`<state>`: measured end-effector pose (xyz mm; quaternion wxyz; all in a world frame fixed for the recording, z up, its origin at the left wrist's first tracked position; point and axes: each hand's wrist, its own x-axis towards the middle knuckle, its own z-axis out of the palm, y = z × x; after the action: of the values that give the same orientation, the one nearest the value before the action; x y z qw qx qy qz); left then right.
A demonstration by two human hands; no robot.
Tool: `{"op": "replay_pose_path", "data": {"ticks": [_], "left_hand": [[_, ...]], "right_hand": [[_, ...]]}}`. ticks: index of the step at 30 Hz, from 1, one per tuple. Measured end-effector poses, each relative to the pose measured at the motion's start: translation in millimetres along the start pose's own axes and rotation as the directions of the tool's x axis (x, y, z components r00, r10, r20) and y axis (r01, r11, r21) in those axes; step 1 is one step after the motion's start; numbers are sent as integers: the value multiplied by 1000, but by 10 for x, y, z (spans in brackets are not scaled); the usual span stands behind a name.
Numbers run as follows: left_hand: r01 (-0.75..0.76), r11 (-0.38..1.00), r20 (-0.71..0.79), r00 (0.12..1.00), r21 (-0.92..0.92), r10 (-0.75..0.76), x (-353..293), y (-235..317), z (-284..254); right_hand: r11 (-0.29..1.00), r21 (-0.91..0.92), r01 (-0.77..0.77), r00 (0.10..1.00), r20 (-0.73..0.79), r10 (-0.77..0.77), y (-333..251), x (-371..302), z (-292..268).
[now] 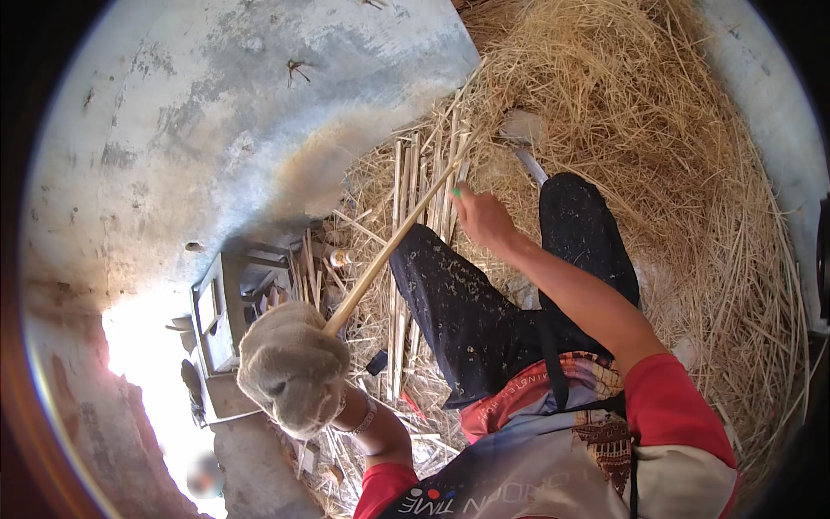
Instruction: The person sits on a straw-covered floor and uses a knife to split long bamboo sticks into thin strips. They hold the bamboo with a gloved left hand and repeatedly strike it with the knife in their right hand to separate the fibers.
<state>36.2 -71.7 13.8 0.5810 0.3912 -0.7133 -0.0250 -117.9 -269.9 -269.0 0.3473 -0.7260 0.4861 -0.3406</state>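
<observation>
My left hand (294, 372) is wrapped in a thick grey-brown cloth (290, 368), its fingers hidden beneath. A long pale split-bamboo strip (380, 259) comes out of the cloth and slants up and away to the right, over my left knee. Beside the strip's middle is my right hand (486, 221), bare and closed, with a small green spot at its fingertips. Whether those fingers touch the strip or hold something small I cannot tell. A metal blade (531, 166) stands just past my right knee, its lower part hidden.
Several long strips (402, 186) lie on the floor to the left of my legs. A big heap of straw-like shavings (640, 95) fills the far right. A box-like stand (226, 316) is by the worn wall (199, 130) at left, near a bright opening (151, 381).
</observation>
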Motion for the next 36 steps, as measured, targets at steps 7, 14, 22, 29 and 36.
{"op": "replay_pose_path", "data": {"ticks": [7,14,22,29,36], "left_hand": [[247,961,-217,938,-126,-270,9,210,72],[574,686,-684,713,447,-151,-174,559,652],[561,805,-778,411,-195,-475,-291,726,685],[660,733,-805,336,-168,-488,-101,862,803],[630,751,-801,338,-198,-495,-181,761,680]], "right_hand": [[983,103,-151,970,208,127,-301,-154,-255],[870,296,394,881,149,-449,-1720,-1257,-777],[979,108,173,957,215,-193,-1039,-944,-559],[936,107,336,939,43,-342,-1411,-1021,-506],[920,225,320,889,266,-374,-1880,-1268,-818]]}}
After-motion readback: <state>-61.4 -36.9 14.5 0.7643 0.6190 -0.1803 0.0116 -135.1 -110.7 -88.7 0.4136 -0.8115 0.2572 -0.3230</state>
